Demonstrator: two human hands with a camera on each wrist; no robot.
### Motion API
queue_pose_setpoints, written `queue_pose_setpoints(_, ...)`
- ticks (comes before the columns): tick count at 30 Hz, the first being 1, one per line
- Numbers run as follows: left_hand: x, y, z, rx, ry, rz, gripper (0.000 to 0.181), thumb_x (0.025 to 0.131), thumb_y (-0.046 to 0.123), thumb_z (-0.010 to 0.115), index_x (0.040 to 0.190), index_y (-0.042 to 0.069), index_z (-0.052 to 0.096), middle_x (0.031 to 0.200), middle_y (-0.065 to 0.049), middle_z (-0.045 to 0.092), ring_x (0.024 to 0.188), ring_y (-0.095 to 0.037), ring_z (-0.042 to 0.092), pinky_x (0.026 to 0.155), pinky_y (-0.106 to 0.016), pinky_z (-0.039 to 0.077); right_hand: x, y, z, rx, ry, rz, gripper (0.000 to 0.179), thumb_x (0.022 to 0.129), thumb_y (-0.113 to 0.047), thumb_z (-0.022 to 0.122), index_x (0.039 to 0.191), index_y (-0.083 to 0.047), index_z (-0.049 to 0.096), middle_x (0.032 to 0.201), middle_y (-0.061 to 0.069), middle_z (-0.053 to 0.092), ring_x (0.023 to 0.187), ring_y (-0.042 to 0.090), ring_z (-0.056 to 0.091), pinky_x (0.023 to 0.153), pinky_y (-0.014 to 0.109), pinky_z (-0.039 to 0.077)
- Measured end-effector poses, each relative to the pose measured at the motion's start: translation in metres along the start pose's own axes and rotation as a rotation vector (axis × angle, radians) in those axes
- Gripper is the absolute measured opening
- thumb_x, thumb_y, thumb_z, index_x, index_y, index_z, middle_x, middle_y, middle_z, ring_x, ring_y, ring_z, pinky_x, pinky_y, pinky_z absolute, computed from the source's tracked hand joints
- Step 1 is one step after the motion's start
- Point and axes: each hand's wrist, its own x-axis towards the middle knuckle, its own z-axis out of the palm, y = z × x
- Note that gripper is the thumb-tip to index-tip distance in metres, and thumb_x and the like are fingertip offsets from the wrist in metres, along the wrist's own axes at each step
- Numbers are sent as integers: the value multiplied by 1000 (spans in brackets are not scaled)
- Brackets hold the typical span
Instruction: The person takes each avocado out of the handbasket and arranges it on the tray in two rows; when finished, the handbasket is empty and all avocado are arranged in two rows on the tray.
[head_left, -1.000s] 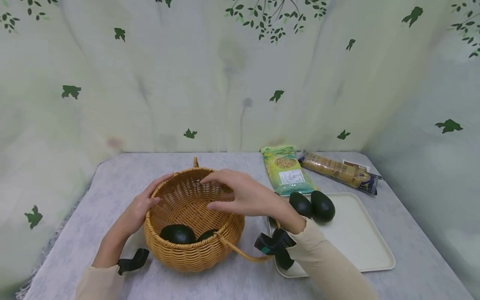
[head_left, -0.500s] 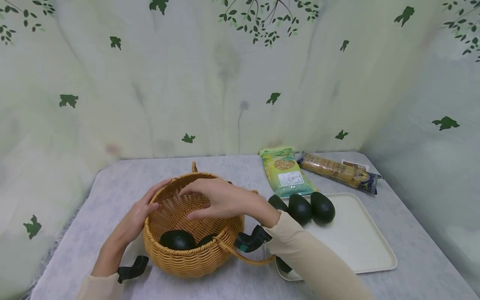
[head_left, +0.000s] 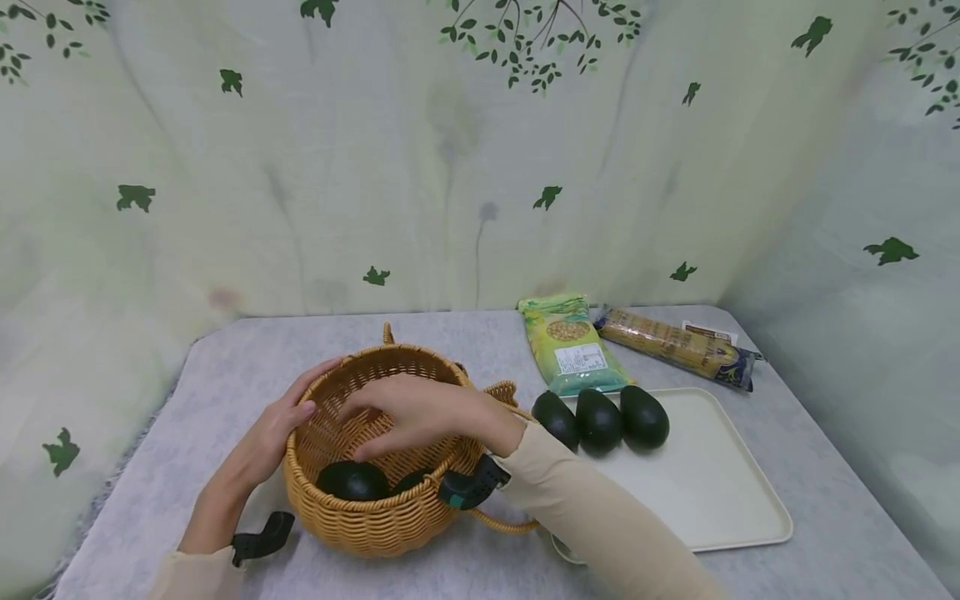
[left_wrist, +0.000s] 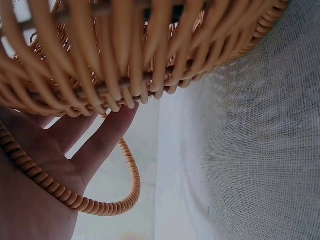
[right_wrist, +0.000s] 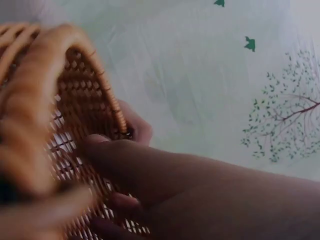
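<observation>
A round wicker basket (head_left: 367,529) stands left of the middle in the head view. My left hand (head_left: 273,433) holds its left side, thumb at the rim and fingers along the outer wall. In the left wrist view those fingers (left_wrist: 102,142) reach up against the weave, with a looped handle (left_wrist: 115,207) across the palm. My right hand (head_left: 423,408) is down inside the basket, thumb and fingers apart, nothing visible between them. Just below its thumb lies a dark avocado (head_left: 352,482), with a second avocado (head_left: 410,480) partly hidden beside it.
A cream tray (head_left: 720,483) on the right bears three avocados (head_left: 598,423) in a row at its back left. Behind it lie a green-yellow bag (head_left: 573,346) of what looks like beans and a long pasta packet (head_left: 678,346). The right forearm crosses the tray's front left corner.
My right hand has moved left and lower into the basket, over the avocados. Its sleeve now hides a dark avocado at the tray's front. My left hand keeps its hold on the rim.
</observation>
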Motion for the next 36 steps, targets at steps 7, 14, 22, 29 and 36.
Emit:
queue_pose_setpoints(7, 0, 1, -2, -22, -11, 20, 53, 111, 25, 24, 164, 28, 29, 161, -13, 39, 133, -6, 50, 89, -34, 55, 8, -5, -9, 11, -153, 25, 48, 100, -33, 70, 143, -14, 60, 143, -2, 62, 128, 8, 58, 103, 17, 43)
queue_pose_setpoints(14, -2, 1, -4, -32, -13, 43, 53, 111, 22, 25, 164, 27, 29, 159, -15, 42, 132, -1, 50, 90, -28, 53, 20, 0, -9, 123, -157, -44, 45, 100, -24, 70, 142, -9, 60, 142, 3, 63, 125, 12, 61, 101, 16, 46)
queue_pose_setpoints(22, -3, 1, -2, -4, -10, 23, 53, 111, 23, 26, 164, 31, 29, 160, -10, 42, 132, 0, 49, 93, -30, 51, 32, 11, 4, 342, -208, -20, 47, 100, -23, 70, 144, -10, 59, 142, 3, 63, 122, 4, 62, 97, 14, 47)
queue_pose_setpoints(29, -5, 1, -2, -49, -4, 64, 54, 110, 18, 27, 163, 25, 30, 158, -12, 43, 129, -8, 56, 90, -30, 54, 36, 18, 16, 315, -335, -64, 43, 101, -22, 68, 143, -14, 63, 142, -6, 63, 124, -5, 55, 99, 13, 45)
queue_pose_setpoints(36, -3, 1, -1, -39, -2, 65, 53, 110, 18, 28, 163, 25, 31, 159, -13, 42, 130, -12, 56, 89, -32, 55, 33, 23, 19, 195, -388, 14, 42, 102, -29, 66, 143, -21, 64, 143, -12, 62, 126, -5, 55, 101, 12, 42)
